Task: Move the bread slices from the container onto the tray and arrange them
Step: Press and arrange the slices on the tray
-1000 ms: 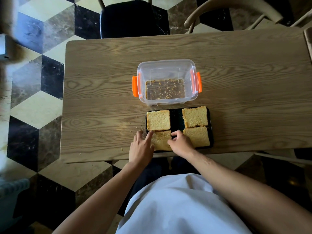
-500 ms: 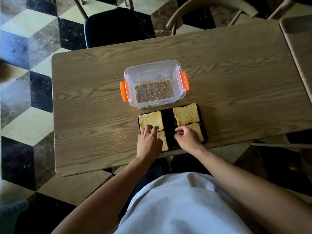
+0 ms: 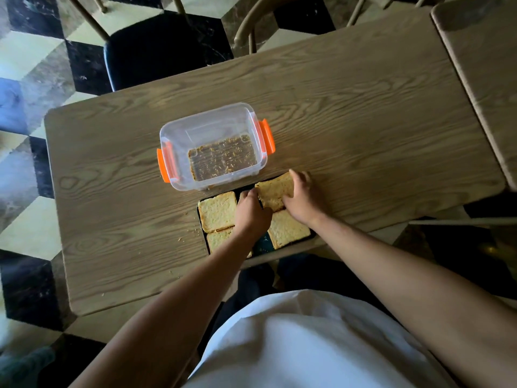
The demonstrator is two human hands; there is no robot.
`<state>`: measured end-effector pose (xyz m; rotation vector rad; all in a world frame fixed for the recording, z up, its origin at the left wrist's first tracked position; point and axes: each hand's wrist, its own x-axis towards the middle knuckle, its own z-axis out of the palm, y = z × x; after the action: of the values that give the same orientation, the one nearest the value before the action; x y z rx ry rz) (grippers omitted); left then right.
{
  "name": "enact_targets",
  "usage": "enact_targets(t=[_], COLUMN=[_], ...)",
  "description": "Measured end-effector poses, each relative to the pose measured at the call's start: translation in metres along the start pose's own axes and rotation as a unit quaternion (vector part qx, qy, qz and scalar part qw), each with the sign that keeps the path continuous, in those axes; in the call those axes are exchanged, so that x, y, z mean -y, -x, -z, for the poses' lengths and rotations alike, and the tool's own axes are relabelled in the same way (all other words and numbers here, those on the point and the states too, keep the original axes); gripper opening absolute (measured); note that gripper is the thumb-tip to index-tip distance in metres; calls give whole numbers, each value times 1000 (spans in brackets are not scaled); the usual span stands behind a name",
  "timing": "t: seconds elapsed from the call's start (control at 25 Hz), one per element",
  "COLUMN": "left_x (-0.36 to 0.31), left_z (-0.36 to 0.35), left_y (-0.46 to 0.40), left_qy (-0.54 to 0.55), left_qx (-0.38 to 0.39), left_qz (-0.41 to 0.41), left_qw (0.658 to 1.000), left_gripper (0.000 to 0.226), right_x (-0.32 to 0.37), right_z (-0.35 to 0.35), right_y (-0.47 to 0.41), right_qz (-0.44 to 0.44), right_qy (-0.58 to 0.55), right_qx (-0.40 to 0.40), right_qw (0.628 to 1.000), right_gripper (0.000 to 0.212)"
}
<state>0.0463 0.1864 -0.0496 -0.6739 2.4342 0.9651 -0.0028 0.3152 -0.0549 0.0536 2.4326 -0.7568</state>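
Note:
A dark tray (image 3: 262,247) lies at the table's near edge with several bread slices on it. The far-left slice (image 3: 218,211) and the near-right slice (image 3: 286,229) lie flat. My forearm partly covers the near-left slice (image 3: 216,239). Both hands are on the far-right slice (image 3: 272,191): my right hand (image 3: 303,198) grips its right edge, and my left hand (image 3: 251,211) touches its left edge with curled fingers. The clear container (image 3: 212,147) with orange latches stands just beyond the tray, holding only crumbs.
The wooden table (image 3: 363,130) has crumbs scattered left of the tray. A black-seated chair (image 3: 156,51) and a wooden chair (image 3: 279,21) stand at the far side. A second table (image 3: 486,65) adjoins on the right. The floor is checkered.
Both hands moved from the near slices up to the far-right slice, which now sits tilted under them. The camera view shifted too.

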Motion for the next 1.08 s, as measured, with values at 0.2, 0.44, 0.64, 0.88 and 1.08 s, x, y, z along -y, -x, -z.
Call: enact_targets(t=[0.2, 0.44, 0.64, 0.88, 1.08], left_x=[-4, -11, -16, -17, -21], left_z=[-5, -10, -9, -14, -16], left_y=[-1, 4, 6, 9, 8], left_qy=[27, 81, 82, 62, 38], left_qx=[-17, -12, -12, -6, 2], left_qz=[27, 55, 61, 70, 54], left_qw=[999, 995, 995, 996, 998], left_gripper=[56, 64, 64, 48, 47], right_x=[4, 0, 0, -10, -12], right_z=[0, -4, -5, -3, 0], right_y=[-11, -10, -10, -3, -5], right_qz=[-33, -40, -35, 15, 6], right_qy=[-16, -35, -20, 34, 55], right_qx=[-21, -37, -36, -19, -15], right_qw=[999, 998, 999, 999, 998], right_gripper=[73, 57, 52, 52, 53])
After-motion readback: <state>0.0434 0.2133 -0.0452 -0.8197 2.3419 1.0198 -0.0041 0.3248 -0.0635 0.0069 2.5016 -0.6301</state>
